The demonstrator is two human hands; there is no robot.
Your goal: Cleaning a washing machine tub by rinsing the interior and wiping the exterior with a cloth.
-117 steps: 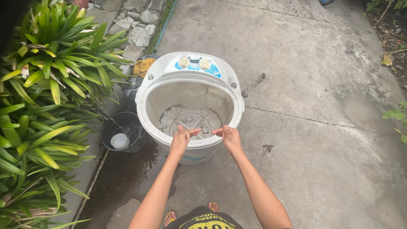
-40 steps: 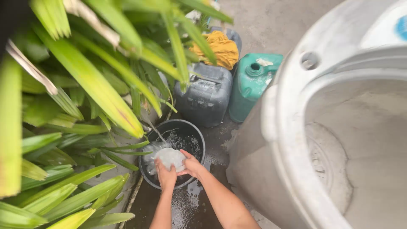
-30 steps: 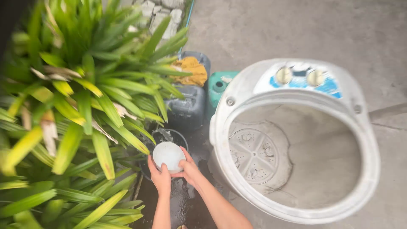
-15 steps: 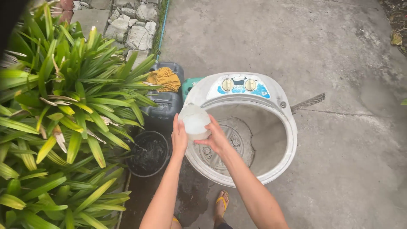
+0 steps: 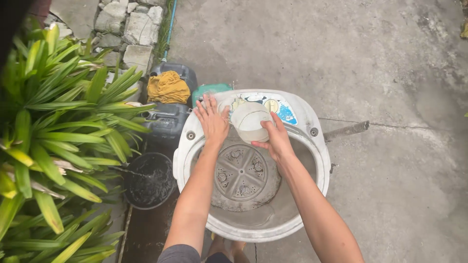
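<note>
At the far left, long green leaves of a plant [image 5: 58, 131] crowded the edge of the concrete floor [image 5: 390, 73]. Just beside them stood a black bucket [image 5: 148, 181] with dark water in it, on wet ground. Behind the bucket sat a dark jerrycan [image 5: 165, 122] with a yellow cloth [image 5: 168, 87] draped over another can, and a green container [image 5: 209, 90] showed partly behind the washer. The round white washing tub [image 5: 253, 229] stood in the middle, open at the top, its grey pulsator disc [image 5: 241, 173] visible at the bottom. The left hand [image 5: 212, 119] lay flat with fingers spread on the tub's far rim, holding nothing. Just right of it, the right hand [image 5: 275, 139] gripped a small white bowl [image 5: 249, 122], tilted above the far side of the tub near the control panel [image 5: 278, 107]. Farther right, a grey corrugated hose [image 5: 347, 130] lay on the floor.
</note>
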